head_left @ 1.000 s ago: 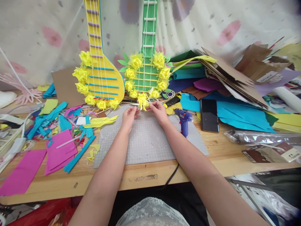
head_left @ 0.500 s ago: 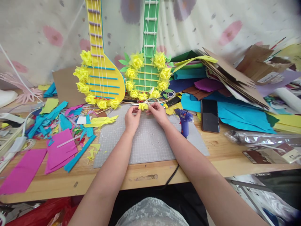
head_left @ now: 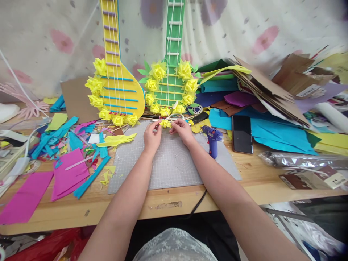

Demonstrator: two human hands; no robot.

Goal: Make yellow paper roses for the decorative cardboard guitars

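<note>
A small yellow paper flower (head_left: 165, 124) is pinched between my two hands above the far part of the grey cutting mat (head_left: 174, 170). My left hand (head_left: 152, 137) grips its left side with closed fingertips. On the other side, my right hand (head_left: 182, 131) has thumb and fingers pressed together at the petals. Just behind the flower stands a green paper instrument (head_left: 170, 85) edged with yellow roses. A yellow one (head_left: 125, 92), likewise trimmed with roses, leans to its left. Scissors (head_left: 178, 116) lie partly hidden behind my hands.
A blue glue gun (head_left: 213, 139) stands on the mat's right side, near a black phone (head_left: 242, 134). Pink paper sheets (head_left: 70, 174) and blue scraps (head_left: 92, 177) lie at left. Blue crepe paper (head_left: 282, 134) and cardboard (head_left: 268, 87) are piled at right.
The yellow flower is turned slightly between my fingers, its petals now showing a little wider. Both hands stay in nearly the same place.
</note>
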